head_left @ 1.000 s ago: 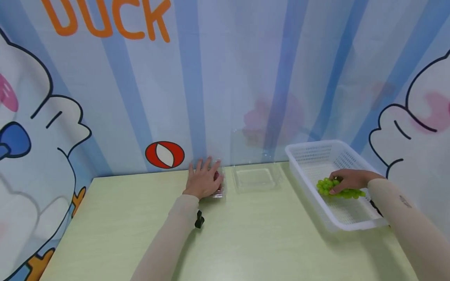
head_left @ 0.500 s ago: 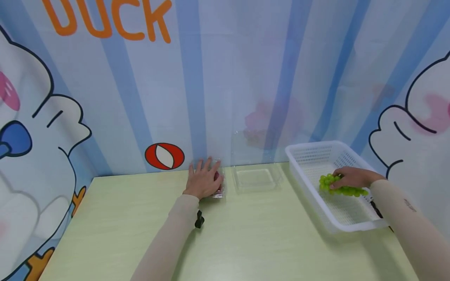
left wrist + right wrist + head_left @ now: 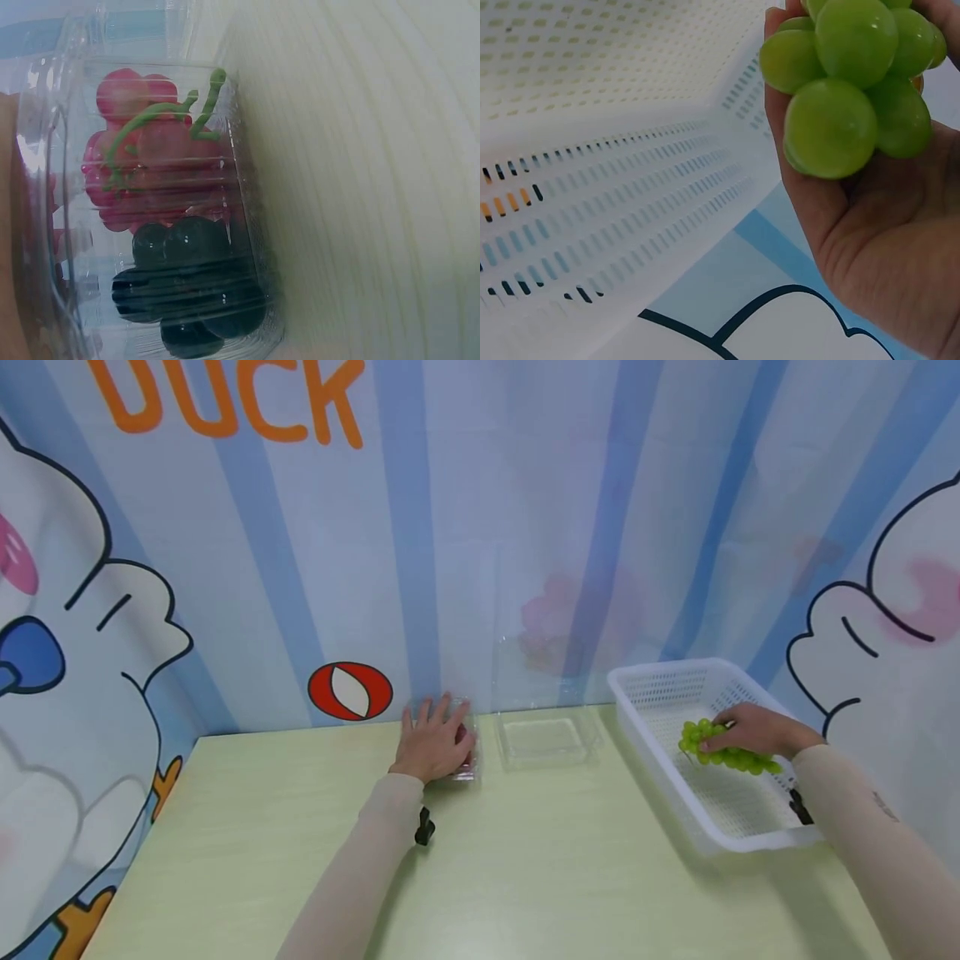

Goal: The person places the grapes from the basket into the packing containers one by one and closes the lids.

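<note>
My left hand point(image 3: 431, 747) lies with fingers spread and straight over a see-through plastic box point(image 3: 471, 770) at the back of the table. Inside that box, the left wrist view shows red grapes point(image 3: 161, 150) with a green stem and dark grapes point(image 3: 193, 300) beside them. On the right, my right hand point(image 3: 761, 729) grips a bunch of green grapes point(image 3: 738, 758) from above, over the white basket point(image 3: 667, 781). In the right wrist view the green grapes point(image 3: 847, 105) sit between thumb and fingers, against the palm.
Beside the left hand's box stands a second see-through plastic box point(image 3: 546, 739), its lid point(image 3: 540, 664) raised against the curtain. The striped curtain point(image 3: 465, 527) with cartoon prints borders the table's back edge. The pale table point(image 3: 555, 860) stretches in front.
My right hand has risen slightly with the green grapes, which now hang a little above the basket floor. My left hand has stayed on the box.
</note>
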